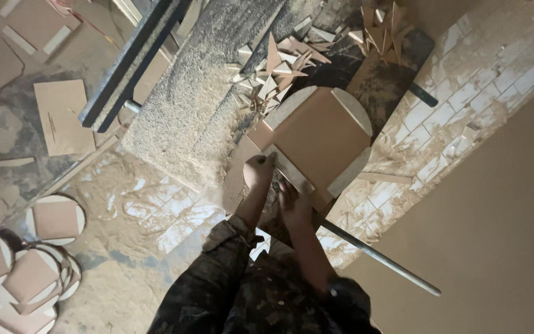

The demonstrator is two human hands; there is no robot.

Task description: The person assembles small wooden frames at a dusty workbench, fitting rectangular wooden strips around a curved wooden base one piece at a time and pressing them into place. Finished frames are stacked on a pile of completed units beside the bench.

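Both hands are down at the near edge of the rounded brown board (320, 137) lying on the sawdust-caked bench (186, 105), the left hand (258, 170) curled over its corner and the right hand (293, 203) pressing flat just beside it; fingers this close to the working edge could get nicked if the board skids on loose dust. All around, offcut scraps (279, 65) pile behind, a metal rod (378, 256) runs under the arms, cut rounded pieces (23, 272) stack on the dusty floor (137, 216), and a tiled wall (465, 99) stands alongside.

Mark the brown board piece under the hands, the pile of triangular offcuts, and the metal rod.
brown board piece (319, 136), head view, middle of its flat top face
pile of triangular offcuts (276, 74), head view, centre of the heap
metal rod (381, 260), head view, midway along the bare shaft
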